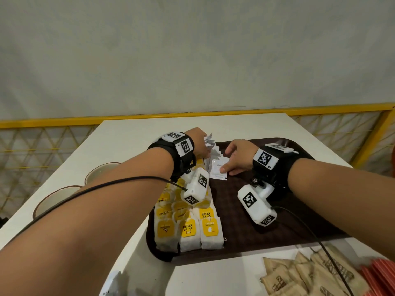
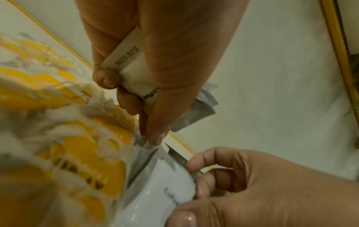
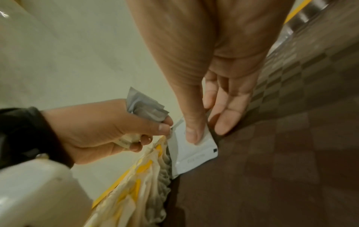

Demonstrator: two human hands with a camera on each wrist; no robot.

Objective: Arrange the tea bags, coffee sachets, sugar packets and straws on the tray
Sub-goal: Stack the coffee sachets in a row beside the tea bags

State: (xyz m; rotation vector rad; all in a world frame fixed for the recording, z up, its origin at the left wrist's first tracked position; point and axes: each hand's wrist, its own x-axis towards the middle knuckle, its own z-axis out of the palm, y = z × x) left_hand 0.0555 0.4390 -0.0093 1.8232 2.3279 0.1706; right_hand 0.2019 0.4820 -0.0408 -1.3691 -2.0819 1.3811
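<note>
On the white table lies a brown tray (image 1: 256,238) (image 3: 281,153). Tea bags (image 1: 188,221) (image 2: 58,138) (image 3: 143,176) with yellow tags lie in rows along its left side. My left hand (image 1: 203,149) (image 2: 134,98) (image 3: 155,132) grips a bundle of white coffee sachets (image 1: 210,142) (image 2: 136,73) (image 3: 143,110) above the tray's far left corner. My right hand (image 1: 233,165) (image 2: 196,188) (image 3: 208,126) pinches one coffee sachet (image 1: 218,169) (image 2: 155,192) (image 3: 192,155) lying on the tray beside the tea bags, thumb on top and fingers at its far edge.
Brown sugar packets (image 1: 310,276) are heaped on the table in front of the tray, with red straws (image 1: 378,278) at the right edge. Two bowls (image 1: 100,171) (image 1: 53,199) stand at the left. A yellow railing (image 1: 363,110) runs behind the table.
</note>
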